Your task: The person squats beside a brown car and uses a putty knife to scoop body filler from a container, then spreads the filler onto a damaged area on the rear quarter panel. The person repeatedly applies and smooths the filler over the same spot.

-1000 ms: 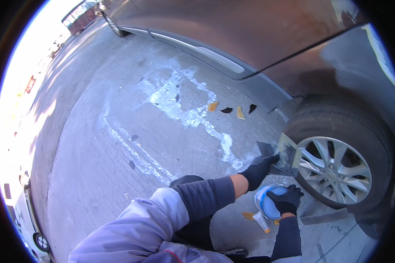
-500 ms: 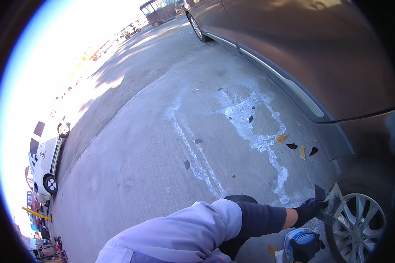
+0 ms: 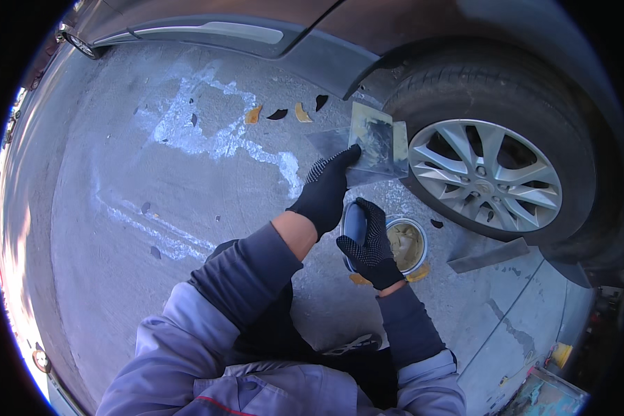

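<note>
My left hand (image 3: 322, 187), in a black dotted glove, is closed on flat putty spreaders (image 3: 374, 135); the upper ones are smeared with pale filler and reach toward the tyre. My right hand (image 3: 373, 248), also gloved, grips a blue round lid (image 3: 354, 223), held on edge beside an open tin (image 3: 406, 243). The tin stands on the concrete with thick beige paste inside. Orange scraps (image 3: 418, 272) lie partly under and beside the tin.
A dark car (image 3: 326, 41) stands along the top and right, with its alloy wheel (image 3: 483, 184) near my hands. A long grey strip (image 3: 487, 255) lies below the tyre. Dark and yellow fragments (image 3: 302, 113) and white crusty patches (image 3: 180, 125) mark the concrete. A scuffed box (image 3: 544, 392) is at lower right.
The lid, on the tin earlier, is now lifted off it in my right hand, exposing the paste. My view has swung right and down toward the wheel.
</note>
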